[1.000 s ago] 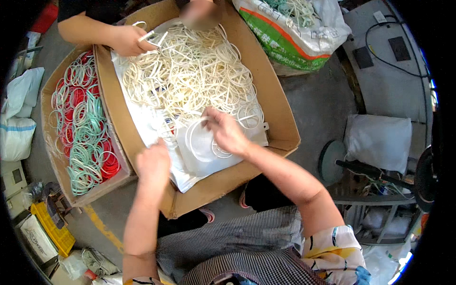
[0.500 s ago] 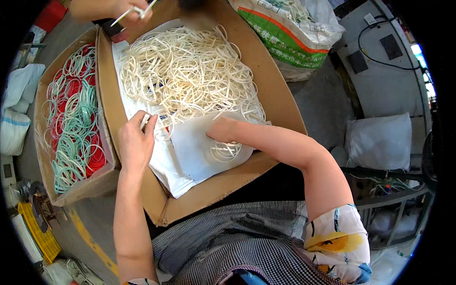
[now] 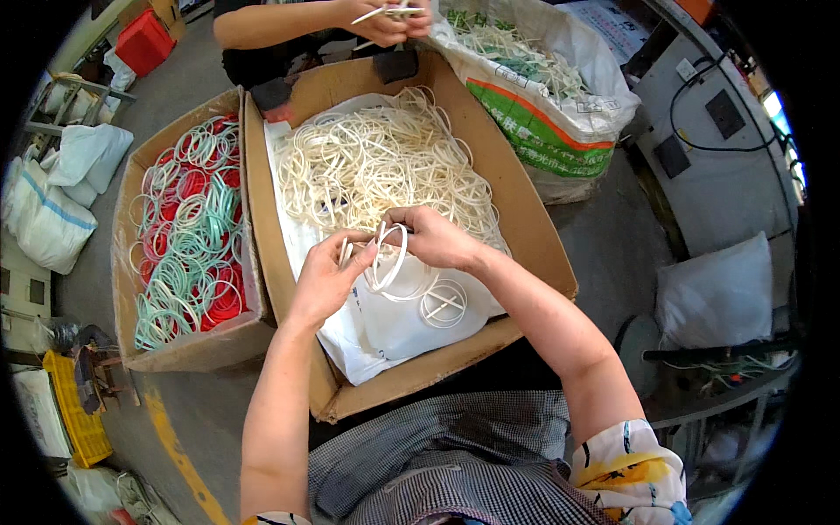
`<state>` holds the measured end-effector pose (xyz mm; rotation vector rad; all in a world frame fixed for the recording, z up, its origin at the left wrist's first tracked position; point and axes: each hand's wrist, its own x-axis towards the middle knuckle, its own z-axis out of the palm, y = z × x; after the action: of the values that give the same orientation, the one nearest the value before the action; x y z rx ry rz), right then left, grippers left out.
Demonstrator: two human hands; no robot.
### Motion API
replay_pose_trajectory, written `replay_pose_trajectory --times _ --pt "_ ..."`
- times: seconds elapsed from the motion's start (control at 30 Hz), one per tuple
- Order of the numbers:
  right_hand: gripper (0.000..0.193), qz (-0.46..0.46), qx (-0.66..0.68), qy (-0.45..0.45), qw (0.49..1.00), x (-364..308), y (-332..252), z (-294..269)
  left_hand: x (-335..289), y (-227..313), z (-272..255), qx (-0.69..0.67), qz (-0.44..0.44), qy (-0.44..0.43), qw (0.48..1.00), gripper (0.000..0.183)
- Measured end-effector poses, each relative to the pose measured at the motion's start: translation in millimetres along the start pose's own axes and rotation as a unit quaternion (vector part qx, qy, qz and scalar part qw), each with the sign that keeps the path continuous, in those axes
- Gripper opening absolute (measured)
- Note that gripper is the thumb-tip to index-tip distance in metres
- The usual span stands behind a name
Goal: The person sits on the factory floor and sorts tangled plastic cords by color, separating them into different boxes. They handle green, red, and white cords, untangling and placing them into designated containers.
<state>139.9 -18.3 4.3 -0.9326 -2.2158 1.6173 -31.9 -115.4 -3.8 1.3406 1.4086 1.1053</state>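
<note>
I see white loops (image 3: 402,257) held up over pale sheet (image 3: 394,331) in cardboard box (image 3: 528,206). Right hand (image 3: 435,239) half closed, fingertips pinching loops' upper edge. Left hand (image 3: 322,280) partly curled, short white piece (image 3: 344,254) between thumb and fingers (grip firmness I can't tell from here). I judge loops light, springy, perhaps slippery; best held where strands gather, pinched gently.

A yellow stripe (image 3: 179,455) crosses the grey floor (image 3: 210,398) at lower left; a pale grey panel (image 3: 735,188) stands at right, a black cable (image 3: 726,150) looping across it; bright light (image 3: 773,109) shows at the far right edge.
</note>
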Motion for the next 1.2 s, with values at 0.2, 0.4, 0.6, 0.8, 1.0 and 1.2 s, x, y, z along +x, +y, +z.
replay_pose_trajectory --times 0.2,0.4,0.6,0.8,1.0,1.2 --pt "0.033 -0.082 0.040 0.054 0.994 -12.8 -16.5 6.8 -1.6 4.0 8.7 -0.297 -0.147 0.066 0.941 0.020" --pt "0.029 -0.077 -0.024 0.216 0.973 -20.7 -5.5 16.9 2.5 1.7 13.3 -0.376 -0.104 0.095 0.916 0.028" --pt "0.022 -0.208 0.001 0.360 0.910 -17.1 7.4 20.0 2.0 -5.0 8.3 -0.367 -0.099 0.071 0.922 0.031" --pt "0.022 -0.030 0.235 0.390 0.890 -16.1 16.4 -9.1 0.0 5.2 -5.3 -0.444 -0.064 0.106 0.887 0.035" --pt "0.053 0.105 0.403 0.059 0.907 -12.2 23.1 2.9 1.1 -1.0 3.1 -0.438 -0.034 -0.007 0.898 0.035" --pt "0.053 -0.020 0.457 0.011 0.889 -19.0 11.2 0.2 -2.3 7.2 3.4 -0.390 -0.036 0.012 0.920 0.034"
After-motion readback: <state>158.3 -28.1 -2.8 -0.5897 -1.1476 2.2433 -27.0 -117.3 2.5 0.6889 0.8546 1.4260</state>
